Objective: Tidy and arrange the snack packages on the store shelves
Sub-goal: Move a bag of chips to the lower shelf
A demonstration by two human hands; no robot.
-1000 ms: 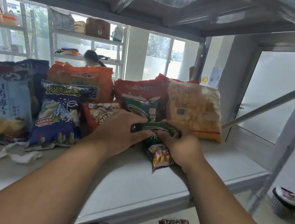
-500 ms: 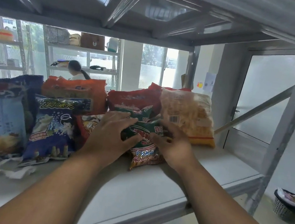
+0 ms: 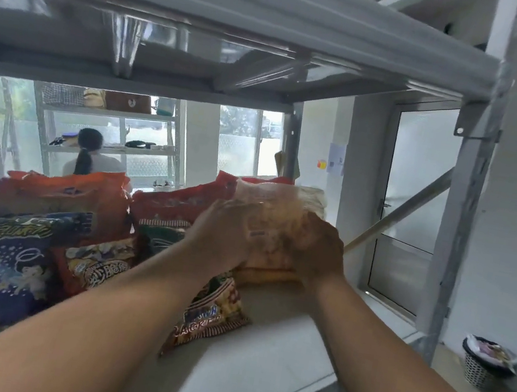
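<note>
Your left hand (image 3: 226, 235) and right hand (image 3: 318, 250) clasp the clear plastic bag of pale orange crisps (image 3: 268, 221) from either side, fingers curled against its faces, and the bag stands upright at the right end of the back row on the grey metal shelf (image 3: 257, 360). Motion blur hides whether its bottom edge rests on the shelf or hangs just above it.

The bag is puffy and slick, so a squeeze from both sides may crush the crisps or let the film slip through your palms. It leans close to the tall red foil bag (image 3: 180, 206) on its left; if you shove it that way, I judge the red bag and the orange bag (image 3: 58, 196) beyond it could topple like a row of cards.

Below your left wrist lies the flat prawn-cracker packet with red and green print (image 3: 212, 318), tilted towards the open front edge of the shelf. A forearm brushing it, or the clear bag set down on its corner, could send it sliding off. Nothing blocks the shelf's right end either, so a bag released while leaning right may fall out
</note>
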